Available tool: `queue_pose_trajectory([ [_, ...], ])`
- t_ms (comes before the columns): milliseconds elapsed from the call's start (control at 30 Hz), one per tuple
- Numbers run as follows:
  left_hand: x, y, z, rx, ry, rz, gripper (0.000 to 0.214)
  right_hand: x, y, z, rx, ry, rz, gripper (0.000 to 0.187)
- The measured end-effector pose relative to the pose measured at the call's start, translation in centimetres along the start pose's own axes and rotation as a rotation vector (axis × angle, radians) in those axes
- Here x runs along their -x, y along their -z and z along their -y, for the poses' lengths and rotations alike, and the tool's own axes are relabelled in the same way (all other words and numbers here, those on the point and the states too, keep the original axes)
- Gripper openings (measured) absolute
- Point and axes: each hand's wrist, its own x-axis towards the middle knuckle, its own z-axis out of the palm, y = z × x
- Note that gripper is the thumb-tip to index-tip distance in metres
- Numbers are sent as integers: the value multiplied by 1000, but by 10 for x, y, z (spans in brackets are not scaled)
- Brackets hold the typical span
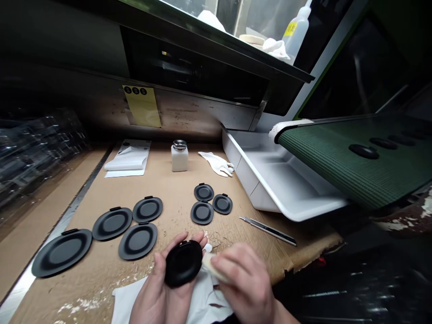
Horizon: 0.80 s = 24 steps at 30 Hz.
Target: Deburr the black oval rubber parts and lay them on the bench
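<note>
- Holding a black oval disc (183,263) in the cupped left hand (162,285), well in front of the square white jar (179,156): fingers curl up around the disc's edges, and its matte face turns upward, a small tab on its far rim.
- Right hand (245,281), closed in a pinch on a pale soft pad (212,266), just beside the disc and nearer the viewer than the jar; whether pad and disc touch is hard to tell.
- White crumpled sheet (205,299) beneath both hands, on a brown cardboard sheet (175,225) that also carries the jar.
- Seven black discs with tabs lie flat, apart from one another: four larger discs (112,223) front-left of the jar, three smaller discs (204,192) directly in front of it.
- White gloves (216,163) lie just right of the jar; a stack of white paper (128,158) lies left of it.
- Slim metal utility knife (268,230) rests front-right of the jar, beyond the smaller discs.
- White plastic tray (270,173) stands right of the jar, partly under a green ribbed mat (357,166).
- Yellow note (142,106) is fixed to the metal panel behind the jar.
</note>
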Motion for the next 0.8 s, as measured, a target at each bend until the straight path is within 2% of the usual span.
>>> queue_pose_trajectory([
  [67, 0, 1, 0, -17, 18, -25, 37, -3, -7, 9, 25, 112, -1, 24],
  [133, 0, 1, 0, -25, 18, -40, 38, -7, -10, 12, 63, 157, 23, 23],
  [267, -3, 2, 1, -6, -13, -23, 35, -25, -6, 1, 69, 93, 108, 27],
  [400, -3, 2, 2, 4, -41, -62, 30, -38, 2, -14, 43, 20, 31, 31],
  [467, -1, 0, 2, -17, -46, -82, 30, -35, 5, -16, 35, -29, -20, 31],
  [533, 1, -3, 1, -31, -55, -87, 32, -26, 7, -12, 9, -39, -19, 33],
  [700, 0, -2, 2, 0, 9, -75, 35, -3, -2, 7, -32, 140, 10, 22],
  [800, -3, 2, 2, 6, 20, -53, 36, -6, -7, 9, -1, 149, 63, 21],
])
